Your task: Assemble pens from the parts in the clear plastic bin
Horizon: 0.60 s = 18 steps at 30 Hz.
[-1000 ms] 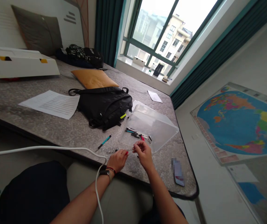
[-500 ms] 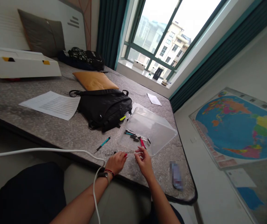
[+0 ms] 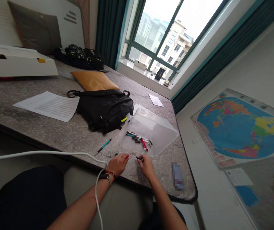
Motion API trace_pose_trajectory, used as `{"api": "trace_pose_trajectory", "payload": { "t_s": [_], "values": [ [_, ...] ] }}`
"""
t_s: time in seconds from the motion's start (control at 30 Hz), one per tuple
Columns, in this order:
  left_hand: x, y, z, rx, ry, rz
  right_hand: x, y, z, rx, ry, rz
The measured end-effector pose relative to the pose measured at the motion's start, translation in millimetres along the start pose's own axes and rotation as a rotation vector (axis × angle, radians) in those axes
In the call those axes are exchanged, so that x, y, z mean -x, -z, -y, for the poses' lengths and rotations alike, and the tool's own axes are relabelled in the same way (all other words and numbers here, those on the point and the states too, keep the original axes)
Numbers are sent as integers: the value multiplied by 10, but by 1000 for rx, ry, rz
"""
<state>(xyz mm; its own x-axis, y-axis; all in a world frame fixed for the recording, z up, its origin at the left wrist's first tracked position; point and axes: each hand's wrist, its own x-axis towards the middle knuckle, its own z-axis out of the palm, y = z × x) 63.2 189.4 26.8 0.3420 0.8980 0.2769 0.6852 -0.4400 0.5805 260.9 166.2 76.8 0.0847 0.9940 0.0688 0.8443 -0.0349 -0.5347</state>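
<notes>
My left hand (image 3: 117, 164) is closed around a pen (image 3: 127, 156) whose red end sticks out past the fingertips, most of it hidden by the hand. Just to the right, my right hand (image 3: 146, 166) pinches a small dark pen part (image 3: 138, 158), too small to tell exactly. Both hands are over the bed's front edge, a short gap between them. Beyond them a clear plastic bin (image 3: 162, 132) lies with several pens and black pen pieces (image 3: 137, 139) in it, among them red pens (image 3: 144, 145). A teal and black pen (image 3: 104, 146) lies to the left.
A white cable (image 3: 55, 153) crosses in front of my left forearm. On the mattress (image 3: 43, 131) are a black backpack (image 3: 105, 110), a printed sheet (image 3: 53, 107), a brown envelope (image 3: 93, 80) and a white box (image 3: 19, 64). A blurred item (image 3: 177, 176) lies near the right corner.
My right hand has gone from spread fingers to a pinch on a small dark pen part. My left hand keeps its hold on the pen. The view has shifted slightly.
</notes>
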Motion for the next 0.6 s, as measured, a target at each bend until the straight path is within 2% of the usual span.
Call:
{"api": "trace_pose_trajectory", "payload": {
  "t_s": [0.1,0.23,0.33,0.47,0.6],
  "values": [
    [0,-5,0,-21,2,6,-16,176,324,-214,29,-34],
    [0,-7,-2,-34,3,16,-14,373,630,-314,105,-71],
    [1,1,-8,-37,3,18,-19,400,683,-420,30,-89],
    [2,9,-14,-54,4,21,-22,372,677,-730,-124,-38],
    [1,13,-17,-61,1,27,-2,408,730,-1001,-203,7]
  ]
}}
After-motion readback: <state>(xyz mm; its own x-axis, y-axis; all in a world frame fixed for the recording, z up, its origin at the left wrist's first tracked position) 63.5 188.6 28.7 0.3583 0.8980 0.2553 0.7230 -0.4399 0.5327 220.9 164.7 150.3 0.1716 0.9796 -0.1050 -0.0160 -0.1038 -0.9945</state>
